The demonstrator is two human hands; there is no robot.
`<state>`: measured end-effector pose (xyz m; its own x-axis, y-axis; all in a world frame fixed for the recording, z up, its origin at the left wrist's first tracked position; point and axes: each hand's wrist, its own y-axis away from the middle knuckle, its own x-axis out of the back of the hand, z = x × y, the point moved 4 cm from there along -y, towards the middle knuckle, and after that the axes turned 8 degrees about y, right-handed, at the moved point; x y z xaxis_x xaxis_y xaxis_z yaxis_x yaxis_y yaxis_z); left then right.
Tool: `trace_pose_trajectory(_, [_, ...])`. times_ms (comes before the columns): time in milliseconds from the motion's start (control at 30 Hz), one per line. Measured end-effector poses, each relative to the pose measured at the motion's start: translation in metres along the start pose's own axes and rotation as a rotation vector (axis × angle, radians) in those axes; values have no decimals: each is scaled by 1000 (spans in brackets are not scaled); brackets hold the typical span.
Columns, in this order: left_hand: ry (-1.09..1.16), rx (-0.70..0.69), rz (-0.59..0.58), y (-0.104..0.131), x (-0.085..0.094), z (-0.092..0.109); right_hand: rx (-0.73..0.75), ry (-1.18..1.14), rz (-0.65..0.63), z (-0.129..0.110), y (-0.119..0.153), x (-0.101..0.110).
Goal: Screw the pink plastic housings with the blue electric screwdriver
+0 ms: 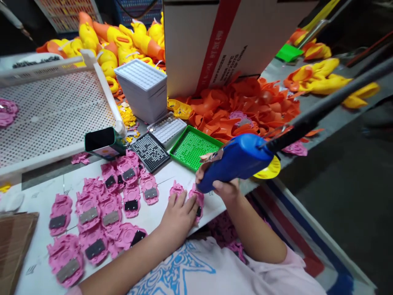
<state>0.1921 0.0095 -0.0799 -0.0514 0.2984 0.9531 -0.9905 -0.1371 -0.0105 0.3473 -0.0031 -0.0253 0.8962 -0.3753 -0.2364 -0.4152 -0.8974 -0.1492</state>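
My right hand (pixel 227 189) is wrapped round a blue electric screwdriver (pixel 233 157), held tilted, with its cable running up to the right. The tool's lower end is over a pink plastic housing (pixel 199 197) at the table's front edge. My left hand (pixel 179 215) presses its fingers on that housing and holds it against the white surface. Partly under the same fingers lies a second pink housing (pixel 176 187). Just behind them is a green tray (pixel 196 147) with a grid of holes. The screwdriver's tip is hidden.
Many pink housings with black or grey covers (pixel 110 213) lie at the left. Behind them stand a black perforated tray (pixel 150 151), stacked pale trays (pixel 143 90) and a white crate (pixel 55 110). Orange parts (pixel 245 102) are heaped before a carton (pixel 230 45); yellow toys (pixel 123 41) lie behind.
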Motion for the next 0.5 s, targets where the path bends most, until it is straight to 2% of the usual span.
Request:
trace_pose_trajectory(100, [-13,-6,28,3,1,-2,55,-97,148,-23,-19,4])
trace_pose_trajectory(233, [-12,19,39,4,8,-6,118,-13,302,-38,-58,9])
trace_pose_trajectory(367, [-6,49,51,3,16,-10,51,-1,327,-21,-92,11])
trace_pose_trajectory(500, [6,68,82,2,20,-15,16,-34,270,-4,-99,8])
